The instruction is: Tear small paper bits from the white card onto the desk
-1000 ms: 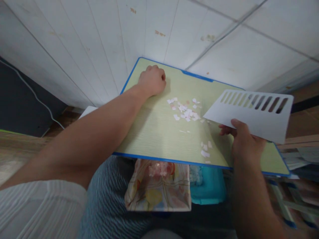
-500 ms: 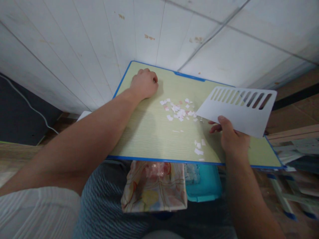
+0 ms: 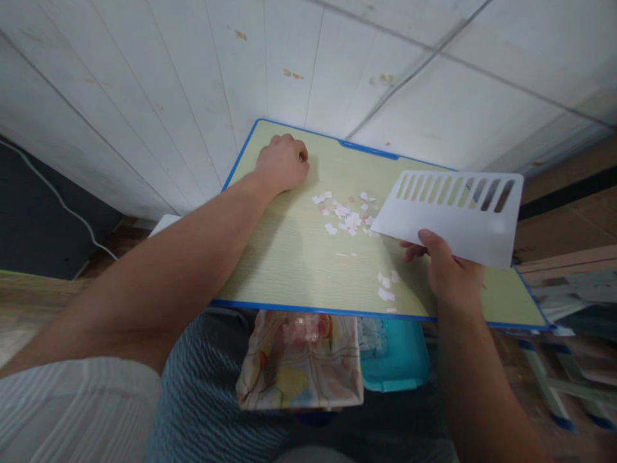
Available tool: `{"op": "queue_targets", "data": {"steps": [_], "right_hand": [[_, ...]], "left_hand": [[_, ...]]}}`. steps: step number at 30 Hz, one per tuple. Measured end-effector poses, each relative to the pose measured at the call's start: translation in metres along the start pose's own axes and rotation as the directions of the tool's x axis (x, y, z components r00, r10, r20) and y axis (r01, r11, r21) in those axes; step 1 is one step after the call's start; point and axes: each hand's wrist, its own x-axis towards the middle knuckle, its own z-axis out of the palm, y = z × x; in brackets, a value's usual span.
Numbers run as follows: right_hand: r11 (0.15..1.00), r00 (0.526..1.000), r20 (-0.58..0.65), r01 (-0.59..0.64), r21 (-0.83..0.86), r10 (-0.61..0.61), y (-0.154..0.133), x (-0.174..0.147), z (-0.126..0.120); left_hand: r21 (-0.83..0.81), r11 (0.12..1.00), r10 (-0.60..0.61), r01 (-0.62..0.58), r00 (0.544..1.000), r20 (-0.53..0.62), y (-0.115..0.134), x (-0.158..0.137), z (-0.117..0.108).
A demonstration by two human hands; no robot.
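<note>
My right hand (image 3: 450,270) grips the lower edge of a white slotted plastic panel (image 3: 443,215), thumb on the near face. A row of slanted slots runs along the panel's top. Its pointed left corner meets the right side of a loose heap of small white and pinkish paper scraps (image 3: 351,220) on the pale yellow, blue-edged tabletop (image 3: 299,263). A smaller group of scraps (image 3: 385,294) lies near the front edge. My left hand (image 3: 283,164) rests as a fist at the far left of the tabletop; whatever its curled fingers enclose is hidden.
Below the front edge, on my lap, sits an open patterned fabric-covered box (image 3: 313,392) with pinkish clear pieces inside. Beside it is a turquoise plastic container (image 3: 405,363) with pale pieces. A white plank wall (image 3: 289,38) stands behind the table, a cable running down it.
The white panel has shifted slightly left, and its tip now covers the scraps at the heap's right edge. My left fist stays in place on the table.
</note>
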Motion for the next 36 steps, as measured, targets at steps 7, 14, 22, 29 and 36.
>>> {"op": "queue_targets", "data": {"steps": [7,14,22,29,36], "right_hand": [[1.000,1.000,0.011,-0.004,-0.016,0.004,-0.002,0.000,0.000],[1.000,0.998,-0.063,-0.016,-0.001,0.016,-0.004,0.000,0.000],[0.995,0.986,-0.166,-0.007,0.104,0.024,-0.015,-0.002,0.005],[0.987,0.969,-0.247,0.034,0.160,0.007,-0.010,0.003,0.003],[0.987,0.960,-0.281,0.054,0.150,-0.010,-0.005,0.005,0.001]], "left_hand": [[0.016,1.000,0.003,-0.003,1.000,-0.008,0.001,0.000,-0.001],[-0.005,1.000,0.013,-0.013,0.999,-0.033,0.002,-0.002,-0.001],[0.011,1.000,0.006,-0.006,1.000,-0.008,0.002,-0.002,-0.001],[0.038,0.999,0.004,-0.003,1.000,-0.026,0.002,0.001,0.001],[0.030,1.000,0.008,-0.007,1.000,-0.024,0.000,0.002,0.002]]}}
